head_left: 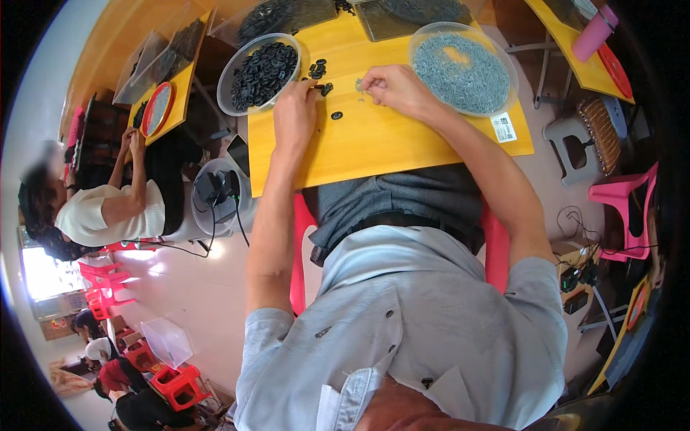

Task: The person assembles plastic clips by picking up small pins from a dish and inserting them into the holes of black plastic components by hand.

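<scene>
Yellow tabletop (402, 144): left hand (295, 108) pinches a black ring (321, 88) beside the black-ring bowl (237, 54); right hand (392, 87), fingers closed on small grey pieces (359, 85) (grey-piece bowl (503, 61) adjacent).

My left hand (295, 108) on table (402, 144), fingertips just beside loose rings (318, 70) and right of bowl of rings (260, 73). One single ring (336, 115) on table between my hands. My right hand (395, 87) right of left hand, just left of bowl of small pieces (462, 66). Small pile of pieces (359, 85) at right fingertips. Label (504, 127) near table's right edge, before that bowl. Trays (410, 16) behind both bowls. Co-worker (108, 201) at separate table far left.
</scene>
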`<state>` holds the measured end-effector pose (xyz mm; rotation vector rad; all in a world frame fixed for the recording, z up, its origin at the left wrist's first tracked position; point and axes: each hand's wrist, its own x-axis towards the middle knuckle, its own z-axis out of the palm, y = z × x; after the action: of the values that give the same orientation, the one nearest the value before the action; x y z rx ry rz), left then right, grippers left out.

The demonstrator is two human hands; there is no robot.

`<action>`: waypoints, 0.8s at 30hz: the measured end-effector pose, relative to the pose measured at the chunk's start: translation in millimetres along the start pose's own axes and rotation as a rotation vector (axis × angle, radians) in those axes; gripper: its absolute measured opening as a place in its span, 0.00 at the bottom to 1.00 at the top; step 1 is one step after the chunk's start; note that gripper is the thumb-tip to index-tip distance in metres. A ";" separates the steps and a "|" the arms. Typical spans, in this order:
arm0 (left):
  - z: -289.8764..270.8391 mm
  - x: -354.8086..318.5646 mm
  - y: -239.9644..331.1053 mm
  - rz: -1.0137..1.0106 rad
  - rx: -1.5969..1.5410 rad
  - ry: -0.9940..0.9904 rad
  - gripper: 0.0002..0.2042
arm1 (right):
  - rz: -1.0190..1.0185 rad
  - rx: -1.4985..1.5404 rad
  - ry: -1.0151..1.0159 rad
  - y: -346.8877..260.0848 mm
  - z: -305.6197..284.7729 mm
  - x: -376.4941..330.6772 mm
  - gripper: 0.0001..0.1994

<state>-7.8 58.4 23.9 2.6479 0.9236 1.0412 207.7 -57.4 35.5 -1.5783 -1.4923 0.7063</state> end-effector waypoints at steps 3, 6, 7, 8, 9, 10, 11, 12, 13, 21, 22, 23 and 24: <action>-2.5 -4.7 7.6 -0.462 -0.524 -0.056 0.09 | 0.046 0.054 -0.012 -3.2 3.2 -0.4 0.08; -4.1 -14.3 21.7 -0.790 -1.276 -0.013 0.10 | 0.089 0.225 -0.028 -6.0 12.8 -2.1 0.08; -4.8 -16.6 27.4 -0.793 -1.279 -0.014 0.10 | 0.092 0.223 -0.030 -7.6 16.0 -3.6 0.08; -5.4 -18.5 33.6 -0.804 -1.304 -0.026 0.11 | 0.081 0.266 -0.032 -9.5 19.3 -5.5 0.07; -5.6 -20.2 39.0 -0.815 -1.330 -0.037 0.11 | 0.072 0.308 -0.035 -11.4 22.3 -7.1 0.07; -4.7 -21.4 42.9 -0.810 -1.340 -0.036 0.11 | 0.078 0.304 -0.036 -13.1 24.1 -7.9 0.07; -3.2 -22.2 44.5 -0.815 -1.347 -0.038 0.11 | 0.051 0.305 -0.047 -15.0 25.3 -8.5 0.07; -1.8 -24.1 45.6 -0.795 -1.329 -0.027 0.11 | 0.023 0.306 -0.062 -16.0 26.6 -8.8 0.07; -0.7 -25.9 46.3 -0.776 -1.312 -0.015 0.11 | 0.028 0.302 -0.067 -16.1 28.1 -8.8 0.07; 0.4 -33.9 48.6 -0.682 -1.133 -0.065 0.10 | 0.036 0.306 -0.031 -24.2 27.8 -13.2 0.07; 0.1 -35.0 48.7 -0.646 -1.093 -0.095 0.10 | 0.038 0.303 -0.037 -23.8 28.3 -13.1 0.07; 0.2 -35.4 48.8 -0.649 -1.095 -0.091 0.10 | 0.041 0.311 -0.042 -23.0 28.8 -12.6 0.07; 0.8 -35.2 49.3 -0.654 -1.094 -0.085 0.10 | 0.045 0.318 -0.046 -21.8 28.9 -12.3 0.07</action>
<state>-3.1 -1.9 20.5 1.3524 0.7709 0.8656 170.3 -65.1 38.0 -1.3633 -1.3049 0.9602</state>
